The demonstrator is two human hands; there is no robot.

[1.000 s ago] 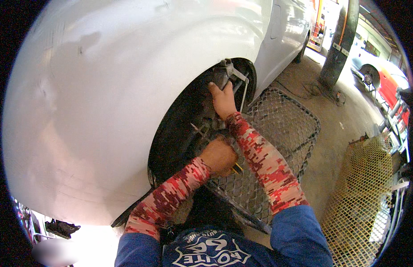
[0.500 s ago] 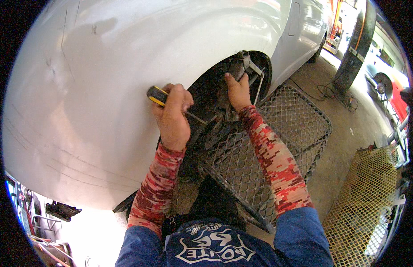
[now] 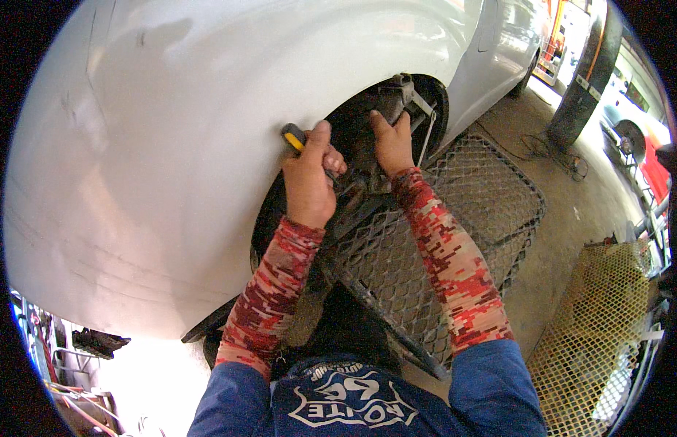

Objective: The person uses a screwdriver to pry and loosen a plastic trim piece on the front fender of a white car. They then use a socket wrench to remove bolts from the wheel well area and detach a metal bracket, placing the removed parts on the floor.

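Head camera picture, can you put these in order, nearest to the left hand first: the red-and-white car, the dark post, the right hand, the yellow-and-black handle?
1. Yellow-and-black handle: in the left hand, end poking out.
2. Right hand: just to the right, at the wheel opening.
3. Dark post: upper right, across the floor.
4. Red-and-white car: far right, beyond the post.

On the concrete floor (image 3: 564, 211) lie a dark mesh panel (image 3: 487, 204) and, toward the floor's far edge, a tangled cable (image 3: 576, 169).
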